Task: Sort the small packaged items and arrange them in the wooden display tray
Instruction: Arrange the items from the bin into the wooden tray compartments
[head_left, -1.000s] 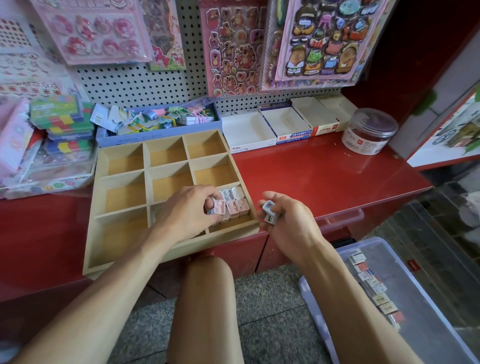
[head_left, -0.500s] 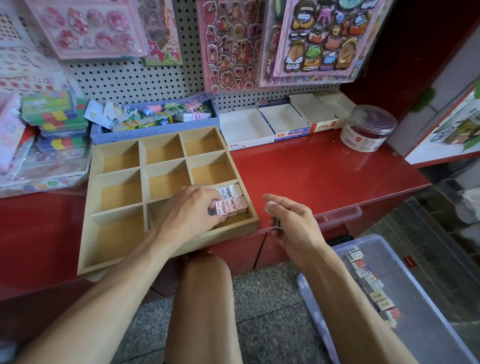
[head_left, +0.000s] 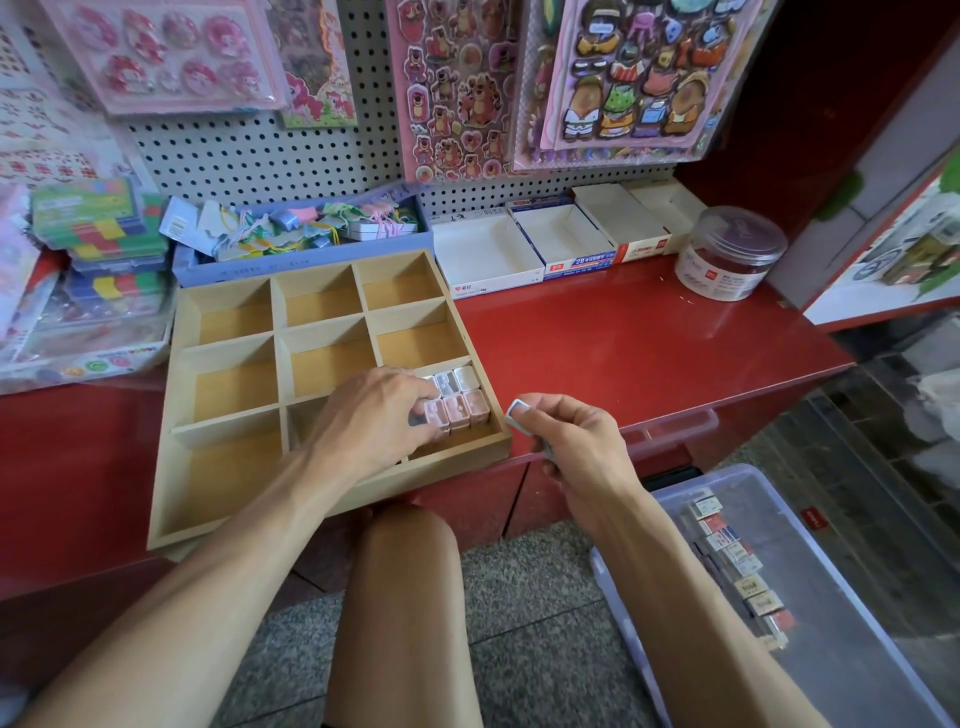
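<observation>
Left hand (head_left: 374, 415) pinches a pink packet (head_left: 435, 415) in the tray (head_left: 228, 478); right hand (head_left: 576, 441) grips another packet (head_left: 517, 413).

The blue-fronted box (head_left: 579, 262) at the back of the bench reads "2B" in white, followed by characters too small to make out. The neighbouring boxes, the jar and the bin's packets carry print too blurred to read.

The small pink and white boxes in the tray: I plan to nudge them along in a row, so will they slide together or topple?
The small boxes look like rigid, blocky plastic, so probably stiff and light. Packed side by side in the wooden tray, they likely slide as a block. The left hand touches them; standing upright, an end one might tip.
</observation>
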